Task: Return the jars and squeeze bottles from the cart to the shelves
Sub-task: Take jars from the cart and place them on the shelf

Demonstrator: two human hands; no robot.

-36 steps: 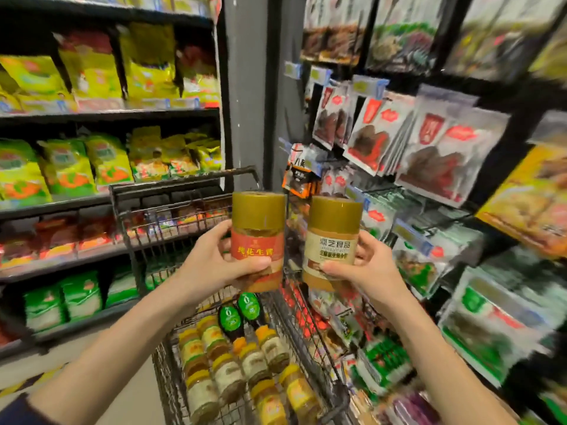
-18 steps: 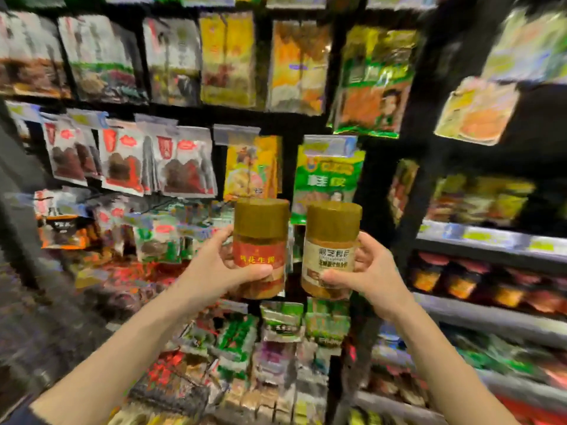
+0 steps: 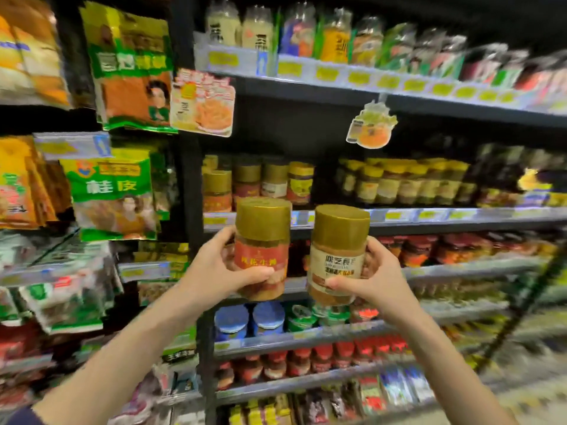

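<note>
Jar row (image 3: 273,179) fills shelf (image 3: 429,214); narrow gap mid-row, headroom above.

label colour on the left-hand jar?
Red-orange, on the left-hand jar; head view.

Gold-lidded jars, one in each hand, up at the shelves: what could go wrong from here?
Both the left hand and right hand are full, so nothing is free to clear a gap in the packed shelf row of gold-lidded jars; pushing in could topple neighbours. The red-labelled clear jar and white-labelled clear jar share gold lids, so they could land in each other's spots.
</note>
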